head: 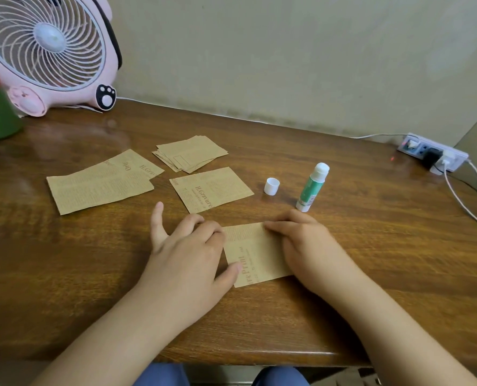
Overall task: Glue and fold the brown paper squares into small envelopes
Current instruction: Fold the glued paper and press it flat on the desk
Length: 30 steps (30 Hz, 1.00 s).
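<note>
Both my hands press a folded brown paper piece (255, 253) flat on the counter (371, 246).

My left hand (188, 250) holds its left edge, thumb on the printed face and fingers bent at the top corner; my right hand (305, 247) lies over its right side, fingers fairly straight along the top edge. Beyond it lie a single printed square (211, 189), a fanned stack of squares (191, 153) and two overlapping larger sheets (100, 182). The uncapped glue stick (312, 188) stands just right of its white cap (271, 186). A pink fan (47, 51) sits far left, a power strip (432, 153) far right.
</note>
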Each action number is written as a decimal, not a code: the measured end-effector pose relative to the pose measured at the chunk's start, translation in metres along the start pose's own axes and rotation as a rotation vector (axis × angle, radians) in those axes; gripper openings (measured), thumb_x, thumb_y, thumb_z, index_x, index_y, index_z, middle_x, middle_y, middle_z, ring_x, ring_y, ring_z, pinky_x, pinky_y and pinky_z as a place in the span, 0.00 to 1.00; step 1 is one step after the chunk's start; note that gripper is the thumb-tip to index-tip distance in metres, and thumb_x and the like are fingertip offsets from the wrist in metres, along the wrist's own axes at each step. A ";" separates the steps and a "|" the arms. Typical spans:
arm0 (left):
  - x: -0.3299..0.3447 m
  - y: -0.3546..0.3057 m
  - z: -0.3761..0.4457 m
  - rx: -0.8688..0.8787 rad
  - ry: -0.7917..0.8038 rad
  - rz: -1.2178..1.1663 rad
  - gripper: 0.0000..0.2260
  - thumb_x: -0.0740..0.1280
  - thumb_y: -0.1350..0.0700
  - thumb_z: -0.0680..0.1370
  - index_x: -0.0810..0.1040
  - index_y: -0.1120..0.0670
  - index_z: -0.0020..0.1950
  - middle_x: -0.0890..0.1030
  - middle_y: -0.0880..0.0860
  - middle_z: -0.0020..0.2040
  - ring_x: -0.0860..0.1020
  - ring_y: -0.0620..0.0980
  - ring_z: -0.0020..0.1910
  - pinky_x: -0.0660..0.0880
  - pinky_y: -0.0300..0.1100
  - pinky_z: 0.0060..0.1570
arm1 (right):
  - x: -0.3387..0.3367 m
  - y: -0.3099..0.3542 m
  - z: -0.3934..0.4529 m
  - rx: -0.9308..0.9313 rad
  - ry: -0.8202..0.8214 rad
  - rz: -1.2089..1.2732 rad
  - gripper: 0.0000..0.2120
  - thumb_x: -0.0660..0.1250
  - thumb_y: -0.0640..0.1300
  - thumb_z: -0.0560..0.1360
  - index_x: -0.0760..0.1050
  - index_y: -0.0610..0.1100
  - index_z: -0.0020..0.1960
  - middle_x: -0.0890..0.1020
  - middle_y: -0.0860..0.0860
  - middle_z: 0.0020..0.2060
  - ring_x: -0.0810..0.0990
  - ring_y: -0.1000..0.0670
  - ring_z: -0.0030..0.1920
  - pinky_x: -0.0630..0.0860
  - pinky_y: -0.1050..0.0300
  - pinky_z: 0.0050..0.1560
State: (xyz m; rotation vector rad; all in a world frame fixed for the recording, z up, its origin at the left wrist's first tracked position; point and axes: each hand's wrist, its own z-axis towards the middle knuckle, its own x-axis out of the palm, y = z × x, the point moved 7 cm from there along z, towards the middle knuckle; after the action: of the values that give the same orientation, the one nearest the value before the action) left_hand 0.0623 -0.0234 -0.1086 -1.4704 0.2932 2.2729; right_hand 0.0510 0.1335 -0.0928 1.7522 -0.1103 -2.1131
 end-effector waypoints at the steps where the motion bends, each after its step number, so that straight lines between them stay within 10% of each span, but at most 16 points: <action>1: 0.000 0.000 0.001 0.002 0.000 -0.001 0.25 0.53 0.38 0.72 0.84 0.51 0.48 0.81 0.43 0.49 0.78 0.49 0.54 0.48 0.65 0.66 | -0.006 -0.011 -0.002 0.049 -0.017 -0.026 0.22 0.54 0.32 0.76 0.76 0.46 0.63 0.75 0.54 0.59 0.71 0.52 0.61 0.61 0.71 0.55; 9: 0.001 -0.001 0.001 -0.010 0.039 -0.004 0.24 0.53 0.38 0.71 0.84 0.50 0.48 0.81 0.44 0.49 0.78 0.47 0.53 0.48 0.65 0.66 | 0.020 0.045 0.009 -0.177 0.049 -0.050 0.22 0.52 0.42 0.74 0.75 0.43 0.64 0.78 0.48 0.57 0.73 0.47 0.58 0.67 0.62 0.55; 25: -0.002 -0.006 -0.002 0.024 0.151 0.059 0.25 0.54 0.40 0.72 0.85 0.53 0.47 0.84 0.48 0.49 0.81 0.50 0.53 0.50 0.64 0.66 | -0.022 0.001 -0.034 0.121 -0.137 -0.207 0.24 0.53 0.41 0.78 0.60 0.48 0.74 0.67 0.52 0.65 0.64 0.52 0.60 0.62 0.61 0.63; 30: -0.026 -0.035 -0.011 -0.004 0.314 0.169 0.27 0.49 0.39 0.79 0.80 0.56 0.54 0.80 0.53 0.51 0.71 0.55 0.60 0.31 0.62 0.68 | -0.012 0.013 -0.049 0.075 -0.110 -0.127 0.24 0.55 0.44 0.78 0.59 0.49 0.74 0.67 0.53 0.64 0.63 0.53 0.59 0.62 0.61 0.64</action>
State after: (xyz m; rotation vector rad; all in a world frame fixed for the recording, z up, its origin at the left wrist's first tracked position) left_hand 0.0963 -0.0022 -0.0882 -1.8689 0.5233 2.1603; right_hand 0.1032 0.1345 -0.0881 1.7265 -0.1129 -2.3251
